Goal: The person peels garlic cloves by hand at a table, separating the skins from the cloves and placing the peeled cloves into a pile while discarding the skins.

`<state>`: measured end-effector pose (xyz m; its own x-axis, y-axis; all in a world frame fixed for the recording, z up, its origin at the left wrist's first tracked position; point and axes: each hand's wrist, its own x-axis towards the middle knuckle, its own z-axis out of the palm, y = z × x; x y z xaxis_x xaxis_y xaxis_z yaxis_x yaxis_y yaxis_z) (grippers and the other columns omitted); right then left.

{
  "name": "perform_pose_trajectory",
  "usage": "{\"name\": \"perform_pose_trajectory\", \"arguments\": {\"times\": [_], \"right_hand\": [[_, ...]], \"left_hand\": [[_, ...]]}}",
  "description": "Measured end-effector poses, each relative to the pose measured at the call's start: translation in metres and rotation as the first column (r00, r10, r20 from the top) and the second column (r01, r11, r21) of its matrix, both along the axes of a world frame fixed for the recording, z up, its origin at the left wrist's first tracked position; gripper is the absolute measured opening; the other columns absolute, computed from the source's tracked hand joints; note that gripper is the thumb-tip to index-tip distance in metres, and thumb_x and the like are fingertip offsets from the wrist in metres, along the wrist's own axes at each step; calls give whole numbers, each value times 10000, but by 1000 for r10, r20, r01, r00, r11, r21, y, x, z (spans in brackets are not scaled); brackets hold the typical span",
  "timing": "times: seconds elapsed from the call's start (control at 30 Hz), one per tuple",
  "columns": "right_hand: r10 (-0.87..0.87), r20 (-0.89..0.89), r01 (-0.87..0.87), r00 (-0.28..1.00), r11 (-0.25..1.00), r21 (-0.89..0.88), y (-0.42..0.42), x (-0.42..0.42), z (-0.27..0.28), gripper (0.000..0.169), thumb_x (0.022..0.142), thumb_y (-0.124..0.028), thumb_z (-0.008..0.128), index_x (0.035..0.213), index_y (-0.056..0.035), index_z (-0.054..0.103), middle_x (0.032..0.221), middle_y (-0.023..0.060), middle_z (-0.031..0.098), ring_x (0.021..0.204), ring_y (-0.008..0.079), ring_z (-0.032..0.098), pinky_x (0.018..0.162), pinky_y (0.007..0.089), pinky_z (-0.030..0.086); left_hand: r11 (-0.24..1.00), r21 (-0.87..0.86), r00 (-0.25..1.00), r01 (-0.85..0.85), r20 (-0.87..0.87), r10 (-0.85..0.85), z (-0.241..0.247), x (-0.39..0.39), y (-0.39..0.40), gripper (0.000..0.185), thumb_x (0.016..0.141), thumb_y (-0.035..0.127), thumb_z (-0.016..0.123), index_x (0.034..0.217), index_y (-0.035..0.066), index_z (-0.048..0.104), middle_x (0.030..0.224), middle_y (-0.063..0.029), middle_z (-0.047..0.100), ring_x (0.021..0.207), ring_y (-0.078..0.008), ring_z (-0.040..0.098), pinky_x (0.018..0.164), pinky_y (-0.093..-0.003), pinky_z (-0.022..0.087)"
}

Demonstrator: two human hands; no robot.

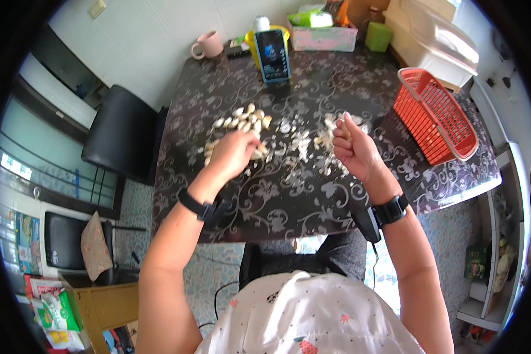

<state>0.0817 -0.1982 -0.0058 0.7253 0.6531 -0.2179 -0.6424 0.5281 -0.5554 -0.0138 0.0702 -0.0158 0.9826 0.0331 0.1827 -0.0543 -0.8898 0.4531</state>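
Pale garlic cloves (243,118) lie in a loose pile on a dark, flower-patterned table (270,199). My left hand (231,152) is over the near side of this pile, its fingertips at the cloves; whether they pinch one cannot be made out. Raised at the right is my right hand (356,148), fingers curled and thumb up, around what looks like a garlic clove (346,132), mostly hidden by the fingers. Papery garlic skins (301,144) are scattered between my hands. More skins (329,132) lie heaped beneath and behind my right hand.
A phone (272,57) leans upright against a yellow container (250,39) at the back. Nearby stand a pink mug (209,44) and a pink box (323,39). A red plastic basket (433,117) stands on the right. A black chair (117,126) is at the left edge.
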Motion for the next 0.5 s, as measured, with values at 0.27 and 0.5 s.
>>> {"name": "perform_pose_trajectory", "arguments": {"times": [0.27,0.5], "right_hand": [[-429,783,871,450,404,-279,-105,76,65,217,894,-298,551,942,-87,577,697,-33,467,559,42,376,496,186,306],[16,870,862,492,-143,-485,-243,170,42,389,803,-355,619,1051,-56,606,909,78,641,866,149,583,790,290,440]], "left_hand": [[986,149,984,72,-175,-45,-10,-6,-7,213,736,98,661,925,32,587,908,-148,597,864,-329,594,741,-414,486],[995,55,989,83,-123,-76,-14,-15,-18,237,809,113,602,975,5,471,897,-161,575,852,-353,585,732,-418,469]]}}
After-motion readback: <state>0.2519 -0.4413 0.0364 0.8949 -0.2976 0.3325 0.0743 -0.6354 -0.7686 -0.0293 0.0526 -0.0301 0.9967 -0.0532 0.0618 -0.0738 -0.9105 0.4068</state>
